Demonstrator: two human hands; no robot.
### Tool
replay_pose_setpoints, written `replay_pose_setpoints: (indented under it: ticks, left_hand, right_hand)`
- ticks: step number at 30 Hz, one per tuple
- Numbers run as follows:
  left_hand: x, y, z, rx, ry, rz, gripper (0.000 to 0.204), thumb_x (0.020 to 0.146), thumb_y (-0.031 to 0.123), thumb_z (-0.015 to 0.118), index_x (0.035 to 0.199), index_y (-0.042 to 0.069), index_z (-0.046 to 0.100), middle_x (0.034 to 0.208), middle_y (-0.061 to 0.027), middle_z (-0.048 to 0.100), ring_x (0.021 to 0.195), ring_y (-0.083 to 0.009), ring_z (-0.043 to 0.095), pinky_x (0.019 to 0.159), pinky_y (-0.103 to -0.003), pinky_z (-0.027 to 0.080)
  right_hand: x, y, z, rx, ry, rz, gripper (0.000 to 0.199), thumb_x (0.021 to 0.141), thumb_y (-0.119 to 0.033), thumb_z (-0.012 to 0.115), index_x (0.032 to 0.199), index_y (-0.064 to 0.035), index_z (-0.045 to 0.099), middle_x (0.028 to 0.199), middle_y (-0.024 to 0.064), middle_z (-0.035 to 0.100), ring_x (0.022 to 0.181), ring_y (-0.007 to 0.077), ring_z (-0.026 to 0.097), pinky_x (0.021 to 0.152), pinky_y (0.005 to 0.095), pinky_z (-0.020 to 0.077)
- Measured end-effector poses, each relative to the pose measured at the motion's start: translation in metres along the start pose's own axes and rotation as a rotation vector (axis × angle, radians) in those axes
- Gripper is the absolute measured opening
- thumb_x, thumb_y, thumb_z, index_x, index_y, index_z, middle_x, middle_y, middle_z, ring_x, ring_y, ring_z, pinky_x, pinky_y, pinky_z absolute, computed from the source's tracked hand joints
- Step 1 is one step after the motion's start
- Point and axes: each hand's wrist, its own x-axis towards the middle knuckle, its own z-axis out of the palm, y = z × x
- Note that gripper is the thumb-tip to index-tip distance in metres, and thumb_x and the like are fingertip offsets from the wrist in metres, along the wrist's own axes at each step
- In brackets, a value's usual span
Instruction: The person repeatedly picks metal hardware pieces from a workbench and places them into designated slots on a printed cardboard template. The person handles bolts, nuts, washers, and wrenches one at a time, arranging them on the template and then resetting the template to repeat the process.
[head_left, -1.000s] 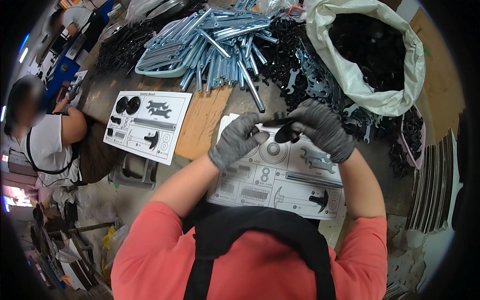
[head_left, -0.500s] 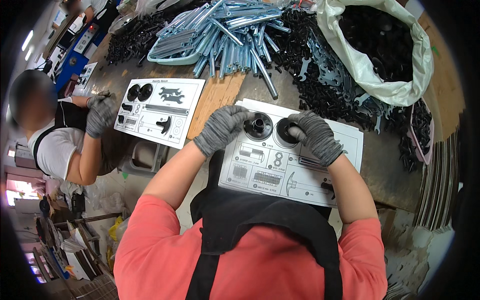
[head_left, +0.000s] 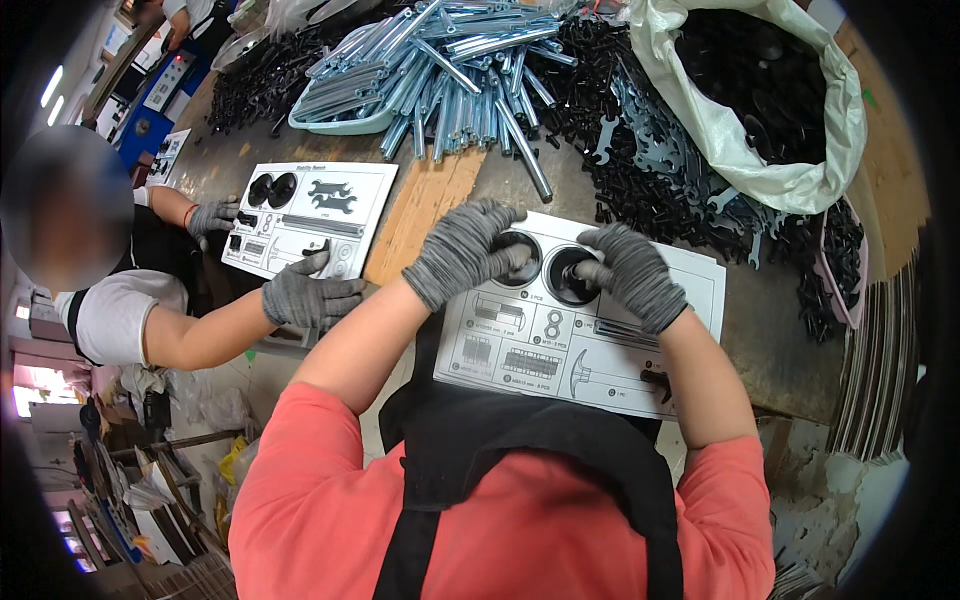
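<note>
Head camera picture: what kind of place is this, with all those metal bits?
Probably a workshop packing hardware kits: a pile of silvery metal rods, heaps of black wrenches, and printed cards where gloved hands press black round parts.

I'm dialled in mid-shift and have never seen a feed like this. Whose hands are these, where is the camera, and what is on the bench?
The camera sits on a person's head and looks down, so the edges bend. Their gloved left hand and right hand each press a black round disc, left disc and right disc, onto a white printed parts card. Behind lie silvery metal tubes, black flat wrenches and a white sack of black parts. A co-worker's gloved hands work a second card to the left.
</note>
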Motion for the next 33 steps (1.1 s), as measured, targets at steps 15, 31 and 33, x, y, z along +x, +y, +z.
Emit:
replay_pose_setpoints:
  ticks: [15, 31, 33]
  left_hand:
    - [0.172, -0.043, 0.040, 0.492, -0.173, -0.138, 0.024, 0.082, 0.019, 0.048, 0.104, 0.012, 0.058, 0.097, -0.0130, 0.060, 0.092, -0.0291, 0.060, 0.078, -0.041, 0.048]
    - [0.188, -0.040, 0.058, 0.608, -0.282, -0.085, 0.020, 0.084, 0.017, 0.048, 0.098, 0.017, 0.062, 0.092, -0.0126, 0.061, 0.084, -0.0272, 0.063, 0.067, -0.039, 0.051]
    - [0.180, -0.038, 0.054, 0.611, -0.255, -0.099, 0.020, 0.084, 0.016, 0.047, 0.097, 0.015, 0.062, 0.091, -0.0125, 0.061, 0.083, -0.0273, 0.063, 0.066, -0.039, 0.051]
  right_hand:
    - [0.157, 0.066, -0.033, -0.514, 0.142, 0.274, 0.030, 0.081, -0.022, 0.057, 0.110, -0.0145, 0.059, 0.110, 0.0105, 0.056, 0.102, 0.0295, 0.055, 0.088, 0.0411, 0.0431]
    - [0.242, 0.083, -0.038, -0.742, -0.007, 0.338, 0.037, 0.090, -0.021, 0.036, 0.126, -0.0182, 0.045, 0.133, 0.0091, 0.042, 0.115, 0.0258, 0.049, 0.094, 0.0417, 0.0392]
    - [0.244, 0.065, -0.039, -0.672, -0.001, 0.444, 0.031, 0.091, -0.027, 0.037, 0.115, -0.0134, 0.052, 0.116, 0.0108, 0.055, 0.104, 0.0273, 0.057, 0.085, 0.0431, 0.0453]
